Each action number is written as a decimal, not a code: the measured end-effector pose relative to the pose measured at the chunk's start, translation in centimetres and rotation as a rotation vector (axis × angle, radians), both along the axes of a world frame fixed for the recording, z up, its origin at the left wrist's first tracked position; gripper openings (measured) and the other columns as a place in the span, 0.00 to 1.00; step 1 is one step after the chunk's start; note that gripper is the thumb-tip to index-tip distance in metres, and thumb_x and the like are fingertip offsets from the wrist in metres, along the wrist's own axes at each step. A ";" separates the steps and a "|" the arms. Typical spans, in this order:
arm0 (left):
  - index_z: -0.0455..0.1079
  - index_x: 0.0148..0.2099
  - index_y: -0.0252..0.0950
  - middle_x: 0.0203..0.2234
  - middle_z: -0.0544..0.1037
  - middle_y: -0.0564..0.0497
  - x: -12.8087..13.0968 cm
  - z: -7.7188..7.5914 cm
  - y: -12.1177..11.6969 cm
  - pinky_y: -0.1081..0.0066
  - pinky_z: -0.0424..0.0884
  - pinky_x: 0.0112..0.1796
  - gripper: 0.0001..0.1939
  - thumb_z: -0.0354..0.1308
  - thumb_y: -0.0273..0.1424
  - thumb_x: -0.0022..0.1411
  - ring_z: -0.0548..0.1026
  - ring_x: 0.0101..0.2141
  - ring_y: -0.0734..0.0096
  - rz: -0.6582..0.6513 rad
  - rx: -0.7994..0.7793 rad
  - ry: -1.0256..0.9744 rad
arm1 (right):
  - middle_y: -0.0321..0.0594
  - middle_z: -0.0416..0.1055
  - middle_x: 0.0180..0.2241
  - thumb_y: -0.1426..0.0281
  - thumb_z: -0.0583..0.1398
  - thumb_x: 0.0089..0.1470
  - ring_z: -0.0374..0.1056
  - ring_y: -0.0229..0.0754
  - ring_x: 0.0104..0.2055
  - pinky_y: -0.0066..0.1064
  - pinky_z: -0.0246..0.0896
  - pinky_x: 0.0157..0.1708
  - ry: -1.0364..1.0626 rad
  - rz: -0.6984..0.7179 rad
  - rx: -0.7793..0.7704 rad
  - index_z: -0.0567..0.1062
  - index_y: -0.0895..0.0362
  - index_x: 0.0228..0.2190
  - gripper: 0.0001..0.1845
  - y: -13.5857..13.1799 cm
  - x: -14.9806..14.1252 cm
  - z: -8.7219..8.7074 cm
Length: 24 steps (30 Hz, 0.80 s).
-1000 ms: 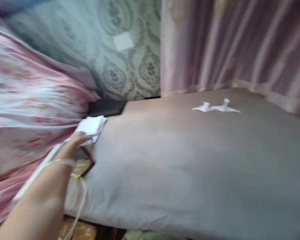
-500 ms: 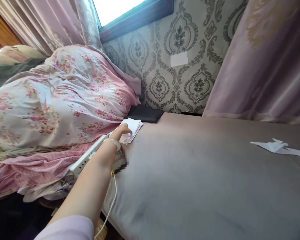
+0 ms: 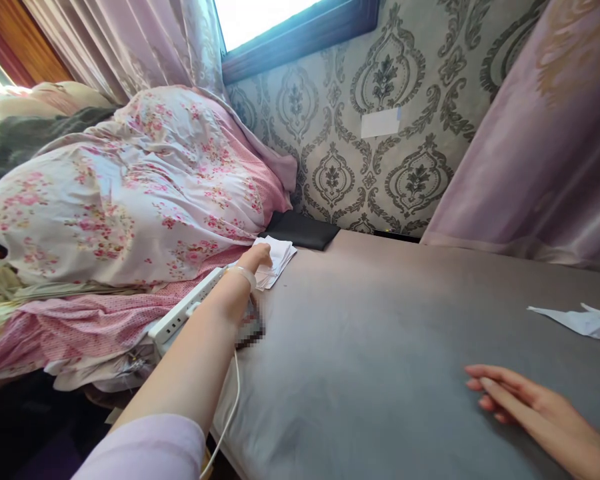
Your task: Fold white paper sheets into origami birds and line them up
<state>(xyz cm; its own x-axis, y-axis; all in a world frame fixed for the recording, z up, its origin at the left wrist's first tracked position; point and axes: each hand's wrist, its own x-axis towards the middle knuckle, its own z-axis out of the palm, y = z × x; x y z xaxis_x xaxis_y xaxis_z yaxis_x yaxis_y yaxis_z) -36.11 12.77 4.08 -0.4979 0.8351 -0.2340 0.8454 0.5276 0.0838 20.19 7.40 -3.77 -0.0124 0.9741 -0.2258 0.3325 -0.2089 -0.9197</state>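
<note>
My left hand point(image 3: 261, 256) reaches to a stack of white paper sheets point(image 3: 281, 255) on the bed's far left side. Its fingers are bent down and closed at the left part of the stack, their tips partly hidden. A pale bangle point(image 3: 249, 275) circles that wrist. At the lower right, my right hand point(image 3: 517, 399) hovers over or rests on the grey sheet point(image 3: 380, 360); which, I cannot tell. Its fingers are loosely curled and a little apart, holding nothing. Folded white paper point(image 3: 583, 321) lies beyond it at the right edge.
A white power strip point(image 3: 187, 307) runs beside my left forearm. A white cable point(image 3: 236, 400) and a blurred-out flat object point(image 3: 251, 328) lie near it. Behind the stack is a black flat case point(image 3: 303, 230). Floral bedding point(image 3: 145, 193) is heaped at the left; a curtain point(image 3: 525, 167) hangs right.
My right hand has come into view from the lower right. My left hand stays at the paper stack, its fingers slightly more drawn in. The view has shifted a little left.
</note>
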 end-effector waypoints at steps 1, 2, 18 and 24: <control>0.66 0.54 0.34 0.49 0.71 0.44 0.0 -0.1 -0.1 0.58 0.73 0.44 0.18 0.56 0.35 0.65 0.73 0.46 0.61 0.015 0.030 -0.021 | 0.52 0.76 0.31 0.55 0.68 0.33 0.70 0.43 0.26 0.32 0.66 0.24 0.022 0.161 -0.084 0.81 0.54 0.28 0.20 0.4 -1.5 0.3; 0.66 0.54 0.34 0.49 0.71 0.44 0.0 -0.1 -0.3 0.58 0.73 0.44 0.18 0.56 0.35 0.65 0.73 0.46 0.61 0.033 0.063 -0.045 | 0.49 0.77 0.31 0.54 0.67 0.33 0.70 0.42 0.27 0.31 0.66 0.25 0.030 0.269 -0.102 0.80 0.54 0.30 0.22 0.7 -2.8 0.5; 0.70 0.52 0.31 0.41 0.78 0.45 16.2 2.7 -3.7 0.69 0.73 0.42 0.19 0.55 0.36 0.63 0.77 0.39 0.69 0.140 0.984 -1.046 | 0.47 0.77 0.34 0.47 0.64 0.38 0.70 0.40 0.27 0.25 0.63 0.18 0.019 0.166 -0.095 0.75 0.59 0.39 0.33 0.9 -5.4 0.0; 0.76 0.37 0.27 0.33 0.79 0.39 32.3 -3.9 -7.3 0.59 0.74 0.39 0.21 0.71 0.32 0.39 0.78 0.33 0.60 0.032 0.486 -1.955 | 0.52 0.74 0.47 0.38 0.55 0.42 0.70 0.59 0.50 0.42 0.75 0.37 0.526 0.017 -0.273 0.73 0.56 0.41 0.38 -0.7 -5.1 2.2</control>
<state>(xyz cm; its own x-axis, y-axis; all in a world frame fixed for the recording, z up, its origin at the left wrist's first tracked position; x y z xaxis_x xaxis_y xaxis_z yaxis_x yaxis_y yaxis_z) -3.77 5.44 0.21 0.0847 0.9809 -0.1751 -0.5503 0.1926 0.8124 15.07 6.67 -1.55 -0.2056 0.8804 -0.4273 -0.1486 -0.4596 -0.8756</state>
